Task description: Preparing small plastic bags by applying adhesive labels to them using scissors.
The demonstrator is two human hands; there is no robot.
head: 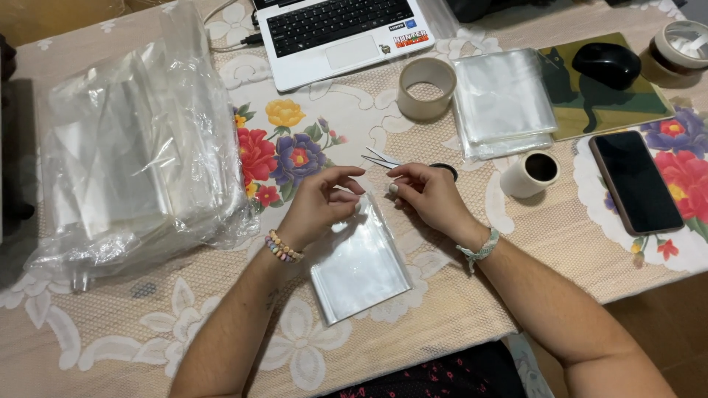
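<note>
Bare forearms; a pastel beaded bracelet (284, 248) on the left wrist, a teal woven band (479, 249) on the right.

clear plastic sleeve (361, 265) flat, seemingly pinched at top

Reaching forward with both forearms, left hand (322, 200) and right hand (428, 195) curling fingers, fingertips nearly meeting.

Bare bench (457, 295) lay beside the bag (359, 265); scissors (383, 159) and tape rolls (426, 88) crowded beyond the hands (376, 197).
</note>
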